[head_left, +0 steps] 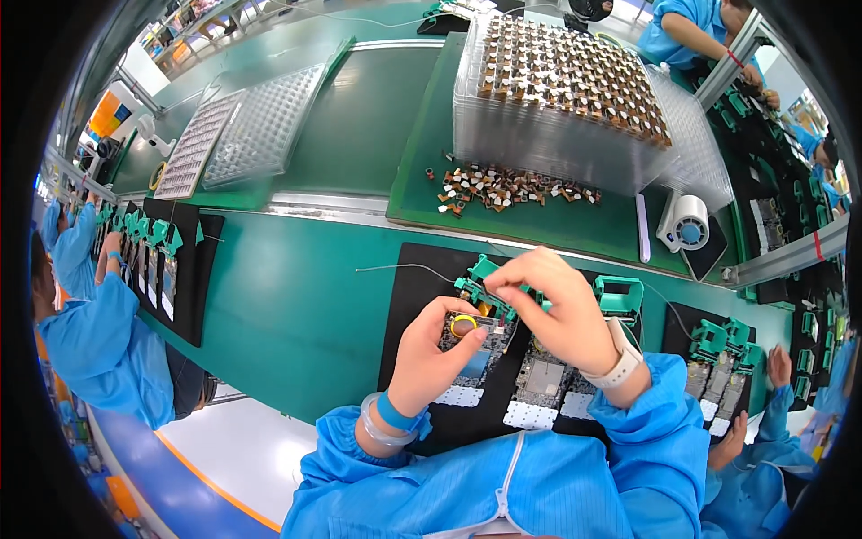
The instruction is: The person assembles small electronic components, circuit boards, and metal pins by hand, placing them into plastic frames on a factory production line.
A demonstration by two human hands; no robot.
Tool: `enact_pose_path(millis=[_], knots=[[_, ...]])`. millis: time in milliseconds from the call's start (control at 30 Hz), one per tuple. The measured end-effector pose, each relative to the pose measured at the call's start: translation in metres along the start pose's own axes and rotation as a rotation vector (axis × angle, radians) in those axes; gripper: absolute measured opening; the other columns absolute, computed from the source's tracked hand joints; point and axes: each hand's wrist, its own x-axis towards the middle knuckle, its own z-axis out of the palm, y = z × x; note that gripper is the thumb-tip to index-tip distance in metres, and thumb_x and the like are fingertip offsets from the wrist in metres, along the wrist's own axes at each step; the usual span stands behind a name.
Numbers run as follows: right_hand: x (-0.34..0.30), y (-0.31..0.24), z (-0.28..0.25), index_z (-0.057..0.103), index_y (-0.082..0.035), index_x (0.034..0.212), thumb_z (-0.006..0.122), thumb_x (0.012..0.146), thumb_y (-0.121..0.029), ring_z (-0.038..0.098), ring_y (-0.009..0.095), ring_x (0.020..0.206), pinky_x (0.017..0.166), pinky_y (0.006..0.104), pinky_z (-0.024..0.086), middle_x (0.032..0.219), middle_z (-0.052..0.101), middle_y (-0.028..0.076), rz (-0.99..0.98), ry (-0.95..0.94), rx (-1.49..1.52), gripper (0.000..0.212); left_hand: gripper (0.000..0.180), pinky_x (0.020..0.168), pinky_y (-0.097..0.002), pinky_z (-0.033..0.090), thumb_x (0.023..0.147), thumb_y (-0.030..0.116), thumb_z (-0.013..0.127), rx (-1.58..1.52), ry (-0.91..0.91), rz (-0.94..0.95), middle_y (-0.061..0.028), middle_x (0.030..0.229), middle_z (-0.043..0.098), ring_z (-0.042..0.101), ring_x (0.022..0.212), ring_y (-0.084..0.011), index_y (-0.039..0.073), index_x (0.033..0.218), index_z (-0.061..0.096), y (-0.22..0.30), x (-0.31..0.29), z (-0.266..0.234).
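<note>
While the left hand (433, 349) grips a populated circuit board (489, 346), thumb beside a yellow-ringed round part (462, 325), the right hand (558, 301) has thumb and forefinger nearly together at the green plastic bracket (485, 269) beyond; whether they grip it is unclear. Everything sits above a black mat (409, 287).

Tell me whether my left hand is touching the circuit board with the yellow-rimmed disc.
Touching. The head view shows the left hand holding the circuit board, its thumb laid over the board's face.
</note>
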Motion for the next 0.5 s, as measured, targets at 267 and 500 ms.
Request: enact_pose_path(millis=[267, 500], knots=[[-0.022, 0.004, -0.004, 0.064, -0.006, 0.093, 0.063, 0.08, -0.003, 0.055, 0.027, 0.085, 0.078, 0.0372, 0.043, 0.085, 0.062, 0.007, -0.011, -0.02, -0.007, 0.014, 0.019, 0.069, -0.0212, 0.045, 0.081, 0.003, 0.067, 0.056, 0.015, 0.063, -0.001, 0.087, 0.058, 0.054, 0.077, -0.0059, 0.001, 0.097, 0.056, 0.0, -0.003, 0.014], [-0.033, 0.015, -0.01, 0.064, -0.006, 0.093, 0.064, 0.079, -0.004, 0.055, 0.026, 0.086, 0.079, 0.037, 0.043, 0.086, 0.063, 0.007, -0.014, -0.038, 0.013, 0.014, 0.021, 0.07, -0.0189, 0.043, 0.083, -0.001, 0.064, 0.043, -0.013, 0.061, -0.0009, 0.089, 0.056, 0.053, 0.079, -0.0047, 0.001, 0.101, 0.054, -0.007, -0.003, 0.028]])
